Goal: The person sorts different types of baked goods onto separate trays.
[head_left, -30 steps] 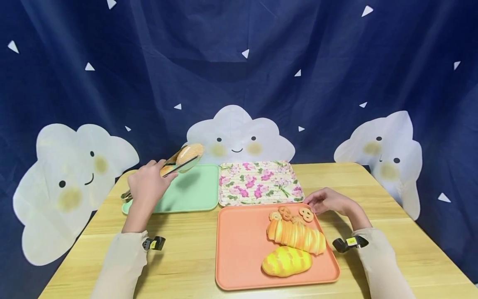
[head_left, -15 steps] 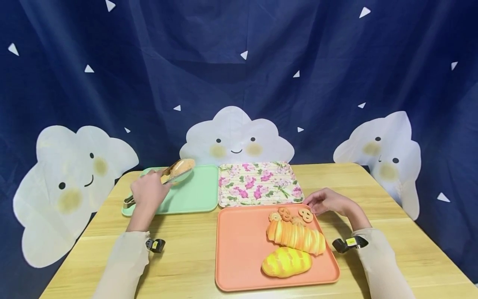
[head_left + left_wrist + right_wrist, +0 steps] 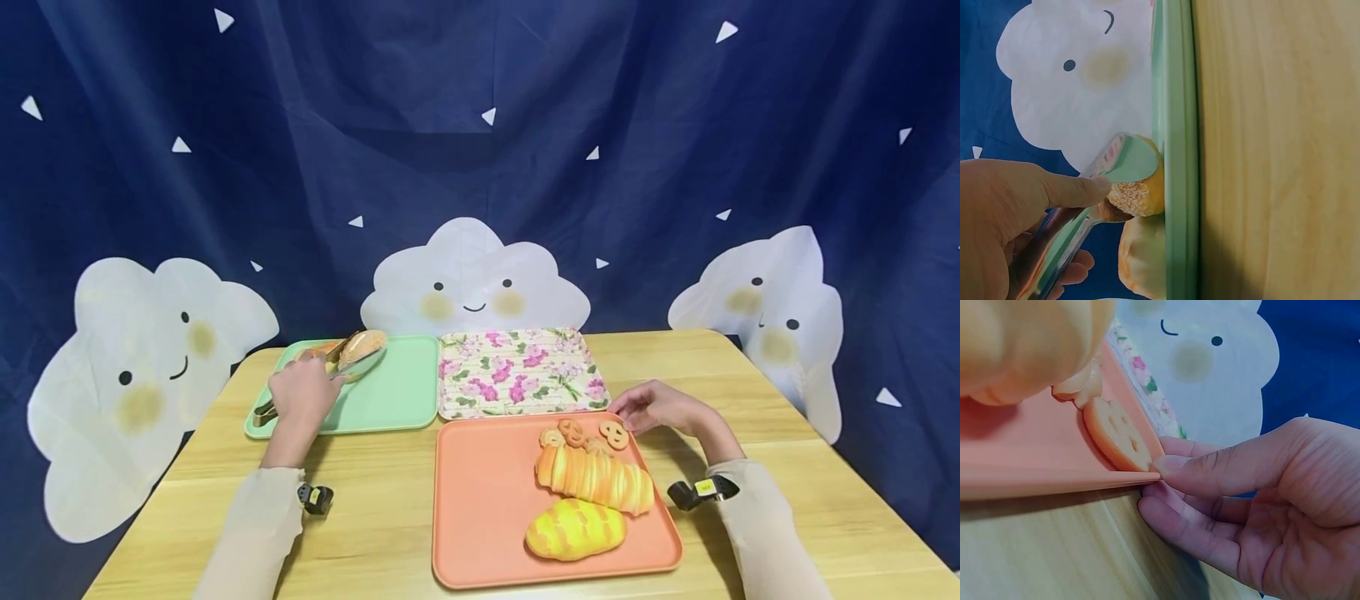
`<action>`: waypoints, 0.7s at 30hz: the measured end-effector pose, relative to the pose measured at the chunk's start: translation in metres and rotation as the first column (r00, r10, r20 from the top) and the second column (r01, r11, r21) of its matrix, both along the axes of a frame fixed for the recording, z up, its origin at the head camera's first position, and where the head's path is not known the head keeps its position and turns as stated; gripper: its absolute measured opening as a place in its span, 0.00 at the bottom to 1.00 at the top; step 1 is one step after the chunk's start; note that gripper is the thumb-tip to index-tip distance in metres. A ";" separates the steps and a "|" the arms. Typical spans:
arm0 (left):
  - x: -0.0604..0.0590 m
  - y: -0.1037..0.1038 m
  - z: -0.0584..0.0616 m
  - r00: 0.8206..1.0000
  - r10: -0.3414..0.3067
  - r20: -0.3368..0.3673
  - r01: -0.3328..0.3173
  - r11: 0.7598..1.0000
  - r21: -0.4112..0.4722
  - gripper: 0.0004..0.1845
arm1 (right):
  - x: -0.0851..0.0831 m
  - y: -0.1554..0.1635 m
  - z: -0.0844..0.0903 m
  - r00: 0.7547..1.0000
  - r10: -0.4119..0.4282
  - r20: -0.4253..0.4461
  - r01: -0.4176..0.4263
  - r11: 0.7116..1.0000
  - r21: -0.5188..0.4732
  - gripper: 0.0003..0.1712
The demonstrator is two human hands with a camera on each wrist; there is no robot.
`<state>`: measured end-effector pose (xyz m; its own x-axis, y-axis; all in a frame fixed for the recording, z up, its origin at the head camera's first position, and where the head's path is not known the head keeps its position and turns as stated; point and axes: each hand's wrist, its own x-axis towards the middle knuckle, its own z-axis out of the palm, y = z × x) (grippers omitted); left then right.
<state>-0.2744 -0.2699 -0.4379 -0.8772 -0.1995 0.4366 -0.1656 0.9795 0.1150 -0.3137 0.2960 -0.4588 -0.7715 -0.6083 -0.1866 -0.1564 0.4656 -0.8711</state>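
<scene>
My left hand (image 3: pixel 302 398) holds metal tongs (image 3: pixel 1054 253), its thumb laid along one arm of them. Between the tongs' ends is a small bread roll (image 3: pixel 366 345) with a crumb-like coating, low over the green tray (image 3: pixel 401 400); whether it touches the tray I cannot tell. A second bread (image 3: pixel 1141 256), partly hidden behind the hand in the head view, lies on that tray. My right hand (image 3: pixel 660 407) pinches the far right corner of the orange tray (image 3: pixel 480 500) between thumb and fingers, close to a pretzel-shaped cookie (image 3: pixel 1116 434).
On the orange tray lie a ridged long bread (image 3: pixel 595 478), a yellow loaf (image 3: pixel 576 529) and several cookies (image 3: pixel 572 431). A flowered tray (image 3: pixel 525 371) sits behind it, beside the green one. The wooden table (image 3: pixel 360 533) ends at a blue curtain (image 3: pixel 480 167).
My left hand has come down with the tongs and the bread roll, from well above the green tray to just over it. The right hand keeps its place at the orange tray's corner.
</scene>
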 end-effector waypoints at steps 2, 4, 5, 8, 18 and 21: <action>0.000 0.000 -0.001 1.000 -0.004 0.020 0.004 1.000 -0.007 0.23 | 0.000 0.000 0.000 1.000 -0.003 0.007 0.003 1.000 -0.003 0.21; 0.000 -0.001 -0.002 0.999 -0.012 0.052 0.013 1.000 -0.022 0.26 | 0.001 0.000 0.000 1.000 0.003 0.008 -0.003 1.000 -0.010 0.21; 0.001 -0.001 -0.003 0.997 -0.016 0.071 0.019 0.999 -0.030 0.28 | 0.001 0.000 -0.001 1.000 0.005 0.010 -0.005 1.000 -0.013 0.21; 0.001 -0.003 -0.005 0.992 -0.029 0.122 0.035 0.998 -0.048 0.30 | 0.001 0.000 -0.001 1.000 0.007 0.007 -0.007 1.000 -0.013 0.21; -0.001 -0.007 -0.012 0.986 -0.045 0.163 0.055 0.997 -0.057 0.31 | 0.000 0.001 -0.002 1.000 -0.002 -0.010 0.002 1.000 0.011 0.21; -0.001 -0.006 -0.012 0.984 -0.047 0.172 0.057 0.997 -0.056 0.32 | -0.001 0.001 -0.003 1.000 -0.004 -0.014 0.004 1.000 0.014 0.21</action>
<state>-0.2751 -0.2762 -0.4498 -0.9484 -0.1294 0.2895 -0.1263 0.9916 0.0292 -0.3145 0.2969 -0.4614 -0.7764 -0.6026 -0.1844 -0.1662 0.4781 -0.8624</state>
